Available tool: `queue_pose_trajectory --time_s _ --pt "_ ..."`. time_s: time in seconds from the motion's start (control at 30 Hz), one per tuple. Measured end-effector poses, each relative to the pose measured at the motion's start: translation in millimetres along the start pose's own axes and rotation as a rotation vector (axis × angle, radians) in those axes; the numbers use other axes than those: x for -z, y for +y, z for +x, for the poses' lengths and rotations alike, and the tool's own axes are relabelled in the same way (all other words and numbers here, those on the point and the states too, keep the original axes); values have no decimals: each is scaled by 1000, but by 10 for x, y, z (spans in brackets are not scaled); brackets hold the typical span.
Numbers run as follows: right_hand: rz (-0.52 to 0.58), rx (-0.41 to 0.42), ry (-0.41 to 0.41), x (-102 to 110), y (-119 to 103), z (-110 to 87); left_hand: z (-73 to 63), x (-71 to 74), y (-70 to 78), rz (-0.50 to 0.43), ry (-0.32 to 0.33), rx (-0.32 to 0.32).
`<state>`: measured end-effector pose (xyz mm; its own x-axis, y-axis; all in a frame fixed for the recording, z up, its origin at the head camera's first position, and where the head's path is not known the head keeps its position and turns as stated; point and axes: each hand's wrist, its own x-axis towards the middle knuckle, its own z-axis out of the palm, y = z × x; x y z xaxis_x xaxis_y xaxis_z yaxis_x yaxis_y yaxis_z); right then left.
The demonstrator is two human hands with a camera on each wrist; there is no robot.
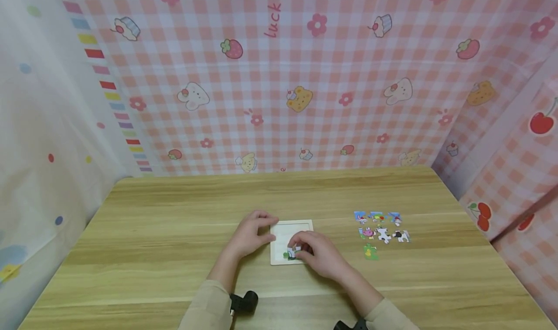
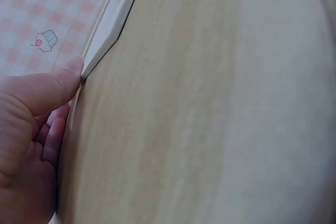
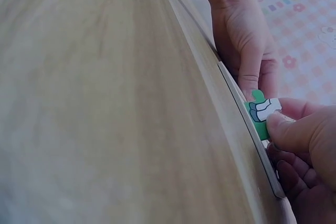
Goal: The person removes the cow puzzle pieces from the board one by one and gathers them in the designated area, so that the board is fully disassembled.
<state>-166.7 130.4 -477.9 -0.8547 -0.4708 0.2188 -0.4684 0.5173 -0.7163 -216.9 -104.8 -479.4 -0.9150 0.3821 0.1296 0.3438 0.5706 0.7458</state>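
Observation:
A pale square puzzle frame (image 1: 283, 230) lies on the table, with a raised rim. Over its lower part my right hand (image 1: 321, 256) pinches a green and white puzzle piece (image 3: 262, 113) between thumb and fingers. In the right wrist view the piece is tilted above the frame's near edge. My left hand (image 1: 250, 235) touches the frame's left rim, its thumb (image 2: 68, 80) against the side and the fingers reaching to the upper left corner. Whether the piece touches the frame's base cannot be made out.
Several loose puzzle pieces lie right of the frame in rows, among them a cow-patterned piece (image 1: 401, 236), a pink one (image 1: 368, 232) and a green one (image 1: 370, 252). Behind the wooden table (image 1: 174, 213) hangs a checked curtain (image 1: 270, 68). Both wrists carry black cameras.

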Motion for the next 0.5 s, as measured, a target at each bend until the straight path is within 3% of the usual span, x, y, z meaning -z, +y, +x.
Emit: queue_pose_trajectory --time_s 0.5 --pt "88 -26 32 47 -9 -53 -3 8 11 3 -13 23"
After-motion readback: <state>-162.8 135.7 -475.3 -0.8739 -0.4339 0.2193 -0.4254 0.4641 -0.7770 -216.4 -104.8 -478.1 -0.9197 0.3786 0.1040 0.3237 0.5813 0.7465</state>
